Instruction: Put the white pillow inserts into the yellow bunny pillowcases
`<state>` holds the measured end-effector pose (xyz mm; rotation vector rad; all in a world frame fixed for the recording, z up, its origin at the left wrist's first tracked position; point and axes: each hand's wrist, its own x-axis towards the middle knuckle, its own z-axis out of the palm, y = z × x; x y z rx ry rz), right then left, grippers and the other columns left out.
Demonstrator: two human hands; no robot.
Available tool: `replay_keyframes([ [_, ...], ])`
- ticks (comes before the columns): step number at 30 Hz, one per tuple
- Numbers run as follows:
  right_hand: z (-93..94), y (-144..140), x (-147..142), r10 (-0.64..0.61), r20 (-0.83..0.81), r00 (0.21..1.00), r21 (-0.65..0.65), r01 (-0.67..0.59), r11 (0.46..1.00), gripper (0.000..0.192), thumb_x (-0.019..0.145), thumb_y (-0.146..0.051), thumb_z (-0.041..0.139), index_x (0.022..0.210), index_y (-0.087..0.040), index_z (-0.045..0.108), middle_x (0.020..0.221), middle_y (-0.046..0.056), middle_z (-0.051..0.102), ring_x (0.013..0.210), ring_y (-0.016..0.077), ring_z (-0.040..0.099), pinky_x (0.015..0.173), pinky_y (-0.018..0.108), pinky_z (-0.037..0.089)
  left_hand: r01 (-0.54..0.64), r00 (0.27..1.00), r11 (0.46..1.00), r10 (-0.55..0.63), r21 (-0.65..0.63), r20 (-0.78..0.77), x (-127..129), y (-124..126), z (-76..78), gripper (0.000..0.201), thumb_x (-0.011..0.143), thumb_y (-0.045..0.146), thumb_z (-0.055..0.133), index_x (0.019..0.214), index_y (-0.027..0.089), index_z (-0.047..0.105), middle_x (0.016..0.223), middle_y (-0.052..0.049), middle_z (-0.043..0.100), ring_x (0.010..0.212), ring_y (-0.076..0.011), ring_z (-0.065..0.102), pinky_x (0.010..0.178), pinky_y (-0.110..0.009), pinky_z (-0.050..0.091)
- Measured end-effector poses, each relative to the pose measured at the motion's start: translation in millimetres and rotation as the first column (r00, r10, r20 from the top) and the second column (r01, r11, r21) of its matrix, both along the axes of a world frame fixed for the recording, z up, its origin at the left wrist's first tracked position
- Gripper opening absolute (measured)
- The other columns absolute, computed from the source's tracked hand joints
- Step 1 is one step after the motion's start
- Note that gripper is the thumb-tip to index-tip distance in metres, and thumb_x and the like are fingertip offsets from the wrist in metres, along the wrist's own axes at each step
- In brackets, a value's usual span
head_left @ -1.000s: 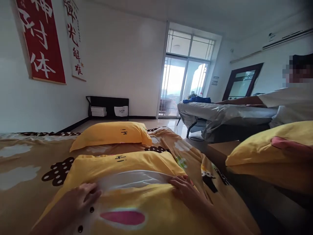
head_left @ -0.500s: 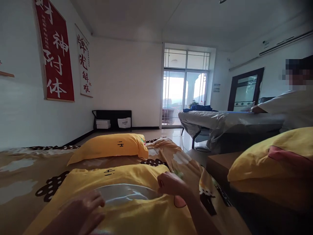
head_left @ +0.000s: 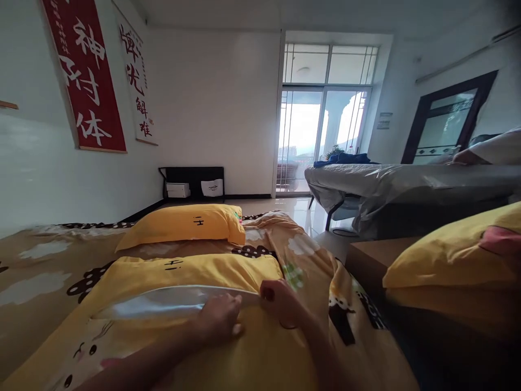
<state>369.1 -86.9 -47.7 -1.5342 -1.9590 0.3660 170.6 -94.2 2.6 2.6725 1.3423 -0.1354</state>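
Note:
A yellow pillowcase (head_left: 260, 347) with a printed animal face lies on the bed in front of me, its long opening running across. Shiny white filling, apparently a pillow (head_left: 158, 304), shows through that opening. My right hand (head_left: 283, 301) is closed on the edge at the opening's right end. Close beside it, my left hand (head_left: 220, 316) has its fingers curled on the same edge, near the opening's middle. Behind lies a plump yellow pillow (head_left: 179, 225) marked "Hi".
A patterned brown-and-beige bed cover (head_left: 40, 277) spreads beneath the pillows. Another yellow pillow (head_left: 451, 252) rests at the right by a brown box-like surface (head_left: 366, 255). Beyond, a co-worker's arm (head_left: 496, 149) reaches over a plastic-covered bed (head_left: 391, 179).
My left hand has moved right along the opening, closer to my right hand. The right hand stays at the opening's right end. The camera view has tilted down and turned slightly left.

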Motion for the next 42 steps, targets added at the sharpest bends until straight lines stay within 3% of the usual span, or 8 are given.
replay_keyframes([
  [5,-7.1,7,5,0.064,-0.289,0.955,-0.050,-0.082,0.995,0.010,0.068,-0.023,0.058,0.065,-0.014,0.060,0.055,-0.005,0.047,0.056,0.0067,0.038,0.052,0.020,0.028,0.171,0.981,0.978,-0.180,0.122,0.068,1,-4,-6.5,0.029,0.075,0.009,0.045,0.099,0.018,0.057,0.108,-0.009,0.062,0.098,-0.0228,0.059,0.083,-0.034,0.050],
  [10,-2.3,6,22,0.167,-0.443,0.881,-0.110,-0.239,0.965,0.024,0.068,-0.035,0.063,0.072,-0.012,0.066,0.054,-0.005,0.045,0.054,0.0062,0.036,0.051,0.020,0.027,0.328,0.943,0.927,-0.332,0.183,-0.007,1,-9,-15.7,0.032,0.077,0.010,0.048,0.106,0.018,0.060,0.108,-0.011,0.060,0.100,-0.0252,0.056,0.086,-0.039,0.050],
  [14,3.9,-4,28,0.255,-0.359,0.898,-0.203,-0.342,0.918,0.027,0.063,-0.020,0.062,0.086,-0.013,0.073,0.054,-0.006,0.044,0.052,0.0047,0.035,0.049,0.018,0.026,0.342,0.937,0.906,-0.347,0.247,-0.025,-1,-17,-16.2,0.036,0.086,0.012,0.043,0.117,0.020,0.059,0.106,-0.012,0.059,0.101,-0.0260,0.054,0.087,-0.041,0.049],
  [24,-2.8,-6,22,0.168,-0.117,0.979,-0.276,-0.195,0.941,0.029,0.058,-0.011,0.049,0.076,-0.014,0.071,0.053,-0.006,0.050,0.049,0.0041,0.038,0.045,0.016,0.027,0.363,0.931,0.910,-0.365,0.201,-0.031,1,-23,-21.0,0.045,0.082,0.015,0.046,0.127,0.021,0.052,0.108,-0.014,0.058,0.098,-0.0269,0.055,0.083,-0.041,0.050],
  [28,-3.9,-6,16,0.184,-0.052,0.982,-0.248,-0.191,0.950,0.024,0.054,-0.007,0.045,0.066,-0.013,0.066,0.051,-0.007,0.048,0.050,0.0035,0.036,0.046,0.015,0.025,0.390,0.919,0.904,-0.394,0.174,-0.015,3,-17,-17.6,0.033,0.083,0.026,0.048,0.111,0.019,0.063,0.104,-0.014,0.062,0.100,-0.0288,0.056,0.087,-0.044,0.048],
  [33,-5.9,-5,16,0.157,-0.044,0.987,-0.246,-0.163,0.955,0.021,0.051,-0.006,0.045,0.061,-0.013,0.061,0.050,-0.008,0.046,0.050,0.0035,0.035,0.045,0.015,0.023,0.251,0.943,0.964,-0.265,0.091,0.202,17,5,-1.4,0.030,0.082,0.020,0.042,0.068,0.018,0.069,0.068,-0.006,0.067,0.065,-0.0152,0.056,0.068,-0.029,0.042],
  [37,-8.5,-4,19,0.152,-0.038,0.988,-0.218,-0.156,0.963,0.015,0.050,-0.005,0.046,0.057,-0.013,0.056,0.052,-0.007,0.046,0.052,0.0039,0.035,0.046,0.016,0.024,0.170,0.947,0.985,-0.158,-0.021,0.279,40,25,0.9,0.026,0.076,0.017,0.048,0.074,0.012,0.073,0.069,-0.008,0.069,0.055,-0.0102,0.048,0.054,-0.023,0.032],
  [42,-12.0,-3,23,0.197,-0.049,0.979,-0.187,-0.203,0.961,0.014,0.051,-0.006,0.046,0.056,-0.013,0.056,0.051,-0.008,0.041,0.053,0.0037,0.031,0.047,0.016,0.024,0.089,0.977,0.992,-0.071,-0.085,0.199,60,29,-8.8,0.026,0.076,0.021,0.054,0.083,0.005,0.073,0.080,-0.015,0.072,0.064,-0.0168,0.061,0.051,-0.023,0.033],
])
